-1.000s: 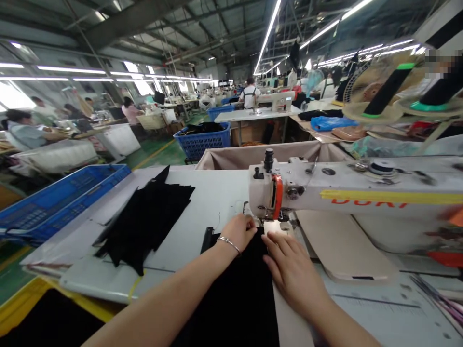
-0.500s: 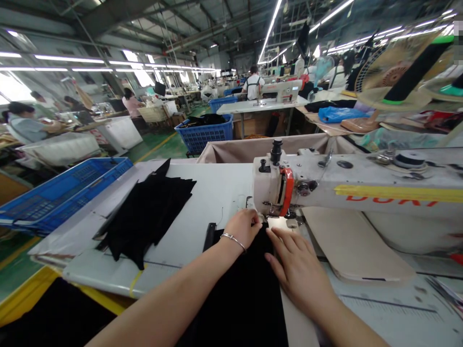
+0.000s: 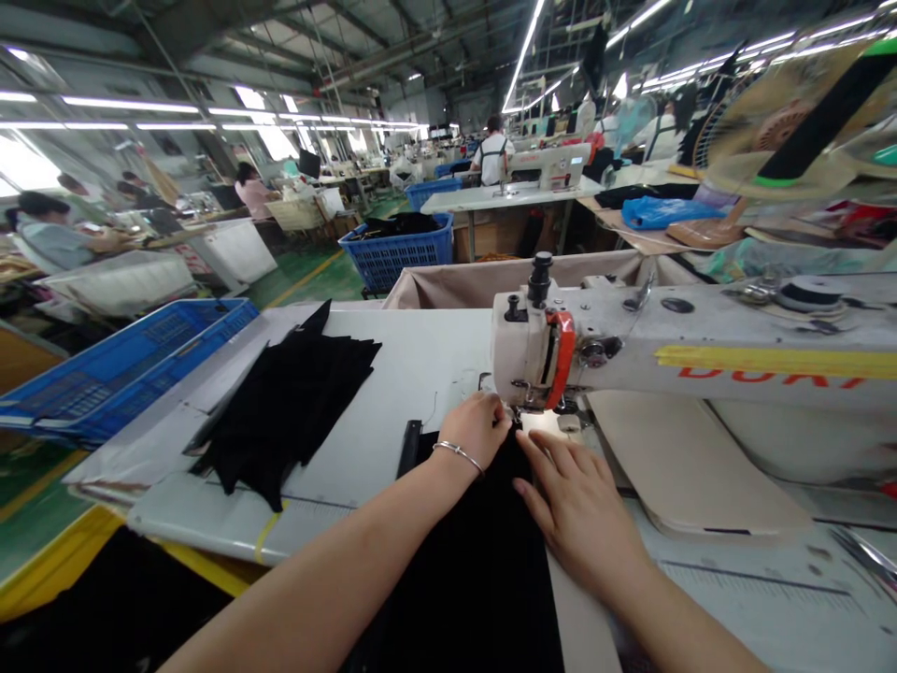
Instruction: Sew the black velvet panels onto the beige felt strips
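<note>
A piece of black fabric (image 3: 483, 561) runs from the front edge of the table up to the needle area of a white sewing machine (image 3: 529, 346). My left hand (image 3: 476, 430), with a bangle at the wrist, pinches the fabric's far end just left of the presser foot. Beside it my right hand (image 3: 581, 495) lies flat with fingers stretched, its fingertips on the fabric's right edge. The needle itself is hidden behind the machine's head and my fingers. A dark bar-shaped guide (image 3: 410, 447) stands on the table left of the fabric.
A stack of black cut pieces (image 3: 291, 402) lies on the table's left side. Beyond it stands a blue crate (image 3: 133, 365); a yellow bin (image 3: 63, 561) with black fabric is at lower left. Metal scissors (image 3: 865, 556) lie far right. Other people sit at machines behind.
The view has shifted slightly, so the machine sits a little higher and further right. Both hands keep nearly the same place on the fabric by the presser foot.
</note>
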`<move>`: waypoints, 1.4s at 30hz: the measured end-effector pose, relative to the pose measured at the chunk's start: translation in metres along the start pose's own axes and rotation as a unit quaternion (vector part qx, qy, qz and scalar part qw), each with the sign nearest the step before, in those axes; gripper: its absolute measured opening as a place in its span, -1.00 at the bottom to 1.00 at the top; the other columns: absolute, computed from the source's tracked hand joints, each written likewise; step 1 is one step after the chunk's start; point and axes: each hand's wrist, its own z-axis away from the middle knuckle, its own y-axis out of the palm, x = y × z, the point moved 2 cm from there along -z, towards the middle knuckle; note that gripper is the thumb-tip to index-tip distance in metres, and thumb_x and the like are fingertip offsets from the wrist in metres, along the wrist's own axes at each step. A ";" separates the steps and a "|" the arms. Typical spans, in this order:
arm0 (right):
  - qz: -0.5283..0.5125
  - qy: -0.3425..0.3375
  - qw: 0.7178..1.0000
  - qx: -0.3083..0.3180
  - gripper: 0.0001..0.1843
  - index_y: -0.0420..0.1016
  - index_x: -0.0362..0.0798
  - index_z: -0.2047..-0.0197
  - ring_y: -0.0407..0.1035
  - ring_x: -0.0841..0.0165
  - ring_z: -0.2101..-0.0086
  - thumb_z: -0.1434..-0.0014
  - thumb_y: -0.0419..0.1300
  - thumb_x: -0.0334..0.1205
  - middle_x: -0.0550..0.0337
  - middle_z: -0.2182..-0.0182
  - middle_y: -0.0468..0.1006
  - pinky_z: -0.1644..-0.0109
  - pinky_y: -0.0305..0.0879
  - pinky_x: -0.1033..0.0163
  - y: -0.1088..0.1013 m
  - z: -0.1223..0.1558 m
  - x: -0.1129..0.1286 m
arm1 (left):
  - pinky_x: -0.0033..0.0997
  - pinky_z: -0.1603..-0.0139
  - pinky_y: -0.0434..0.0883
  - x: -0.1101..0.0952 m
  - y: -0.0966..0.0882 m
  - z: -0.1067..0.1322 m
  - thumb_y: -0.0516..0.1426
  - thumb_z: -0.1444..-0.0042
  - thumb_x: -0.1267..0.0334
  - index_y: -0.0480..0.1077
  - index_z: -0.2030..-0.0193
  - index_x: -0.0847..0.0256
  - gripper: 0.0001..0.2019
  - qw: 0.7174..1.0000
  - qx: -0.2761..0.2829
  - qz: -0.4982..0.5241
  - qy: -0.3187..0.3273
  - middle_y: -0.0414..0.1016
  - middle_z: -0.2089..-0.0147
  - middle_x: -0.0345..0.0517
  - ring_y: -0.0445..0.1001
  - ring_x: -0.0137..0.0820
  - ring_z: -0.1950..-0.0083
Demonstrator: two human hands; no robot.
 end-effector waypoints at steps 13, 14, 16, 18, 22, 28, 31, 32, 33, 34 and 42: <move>0.003 0.000 1.000 -0.002 -0.45 0.10 0.01 -0.34 0.14 0.13 -0.12 -0.34 -0.03 -0.03 0.06 -0.19 0.28 -0.19 0.08 -0.04 0.001 0.000 0.001 | -0.31 0.09 0.42 -0.007 -0.008 0.001 0.09 -0.17 0.31 0.42 0.26 0.22 -0.91 1.000 0.004 -0.024 0.014 0.48 0.17 -0.07 0.47 -0.30 0.16; 0.002 0.000 1.000 -0.002 -0.45 0.11 0.01 -0.33 0.14 0.13 -0.13 -0.33 -0.03 -0.03 0.07 -0.19 0.27 -0.20 0.07 -0.04 0.002 0.000 0.001 | -0.28 0.03 0.41 -0.009 -0.012 0.005 0.10 -0.17 0.33 0.42 0.25 0.22 -0.92 0.999 0.006 -0.025 0.035 0.48 0.13 -0.06 0.46 -0.29 0.10; -0.002 -0.001 1.000 -0.001 -0.46 0.12 0.01 -0.32 0.12 0.13 -0.14 -0.33 -0.02 -0.02 0.07 -0.20 0.26 -0.21 0.06 -0.04 0.002 0.000 0.000 | -0.23 -0.12 0.35 -0.013 -0.018 0.015 0.11 -0.18 0.35 0.42 0.19 0.21 -0.91 0.993 0.023 -0.028 0.113 0.47 0.06 -0.07 0.42 -0.26 -0.02; -0.004 -0.003 1.000 0.000 -0.45 0.13 0.02 -0.32 0.12 0.12 -0.14 -0.33 -0.01 -0.02 0.07 -0.20 0.27 -0.22 0.06 -0.06 0.003 0.000 0.000 | -0.19 -0.22 0.29 -0.015 -0.021 0.027 0.10 -0.21 0.36 0.40 0.07 0.21 -0.84 0.979 0.047 -0.031 0.195 0.46 -0.03 -0.06 0.37 -0.27 -0.12; -0.008 0.000 1.000 -0.001 -0.46 0.15 0.02 -0.31 0.13 0.12 -0.14 -0.31 0.01 -0.03 0.06 -0.19 0.28 -0.22 0.07 -0.07 0.005 0.000 -0.001 | -0.17 -0.34 0.19 -0.009 -0.018 0.038 0.09 -0.23 0.38 0.34 -0.05 0.26 -0.75 0.971 0.058 -0.038 0.230 0.42 -0.13 -0.04 0.32 -0.30 -0.22; -0.013 -0.001 1.000 -0.008 -0.47 0.18 0.01 -0.30 0.15 0.10 -0.14 -0.30 0.02 -0.05 0.03 -0.17 0.29 -0.21 0.12 -0.08 0.004 0.000 -0.001 | -0.13 -0.36 0.18 -0.004 -0.010 0.034 0.06 -0.25 0.40 0.35 -0.07 0.23 -0.75 0.972 0.042 -0.031 0.230 0.42 -0.16 -0.05 0.33 -0.30 -0.24; -0.012 -0.007 1.000 -0.010 -0.46 0.19 -0.01 -0.29 0.17 0.09 -0.13 -0.29 0.04 -0.05 0.01 -0.16 0.30 -0.23 0.12 -0.11 0.001 0.000 0.001 | -0.14 -0.39 0.15 -0.005 -0.015 0.034 0.04 -0.25 0.42 0.36 -0.07 0.27 -0.73 0.972 0.055 -0.027 0.228 0.41 -0.17 -0.02 0.31 -0.31 -0.26; -0.012 -0.008 1.000 -0.011 -0.46 0.20 -0.02 -0.29 0.19 0.09 -0.13 -0.29 0.05 -0.06 0.00 -0.15 0.31 -0.22 0.13 -0.11 0.000 0.002 0.002 | -0.13 -0.40 0.13 -0.007 -0.020 0.037 0.04 -0.25 0.42 0.35 -0.09 0.28 -0.71 0.972 0.068 -0.026 0.222 0.39 -0.20 0.01 0.28 -0.30 -0.29; -0.014 -0.011 1.000 -0.012 -0.48 0.22 -0.03 -0.27 0.21 0.10 -0.11 -0.28 0.07 -0.08 0.00 -0.13 0.34 -0.22 0.14 -0.12 -0.002 0.006 0.004 | -0.09 -0.40 0.10 -0.009 -0.027 0.044 0.05 -0.24 0.39 0.33 -0.13 0.29 -0.68 0.971 0.090 -0.024 0.220 0.35 -0.24 0.03 0.23 -0.28 -0.32; -0.018 -0.017 1.000 -0.014 -0.50 0.25 -0.03 -0.25 0.23 0.11 -0.10 -0.28 0.08 -0.09 0.01 -0.11 0.36 -0.22 0.15 -0.12 -0.005 0.013 0.007 | -0.04 -0.41 0.07 -0.012 -0.035 0.054 0.08 -0.23 0.33 0.30 -0.17 0.27 -0.63 0.967 0.121 -0.020 0.225 0.30 -0.28 0.05 0.18 -0.25 -0.35; -0.080 -0.108 0.986 -0.094 -0.66 0.47 -0.03 -0.05 0.40 0.28 0.03 -0.25 0.11 -0.13 0.11 0.06 0.53 0.00 0.43 0.18 -0.039 0.107 0.038 | 0.05 -0.40 0.04 -0.025 -0.068 0.181 0.13 -0.17 0.29 -0.04 -0.40 0.20 -0.32 0.903 0.260 -0.045 0.339 -0.06 -0.43 0.03 -0.06 -0.16 -0.44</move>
